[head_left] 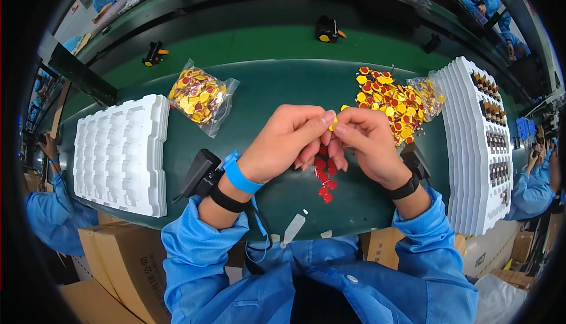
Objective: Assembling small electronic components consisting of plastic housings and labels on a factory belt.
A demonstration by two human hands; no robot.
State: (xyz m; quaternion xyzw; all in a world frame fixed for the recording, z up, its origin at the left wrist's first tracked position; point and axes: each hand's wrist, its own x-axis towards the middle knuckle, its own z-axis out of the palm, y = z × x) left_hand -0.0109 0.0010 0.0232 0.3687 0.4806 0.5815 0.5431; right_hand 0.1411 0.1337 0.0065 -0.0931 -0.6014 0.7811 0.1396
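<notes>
Both hands meet over the middle of the dark green table (259,88). A small yellow piece (333,125) sits between my left hand (295,138) and my right hand (368,138), pinched by the thumbs and forefingers of both. My fingers hide part of it. Below the fingertips, several small red pieces (325,178) lie scattered on the tabletop. Just past my right hand spreads a heap of yellow and red pieces (392,100), some six-sided. Farther left lies a clear plastic bag (221,109) filled with similar pieces.
White moulded trays (121,153) stand at the left; a tall stack of white trays (471,165) at the right carries rows of small parts. Another bag (433,97) adjoins the heap. Black devices (328,30) rest on the green conveyor (236,44). Co-workers in blue (56,215) sit nearby.
</notes>
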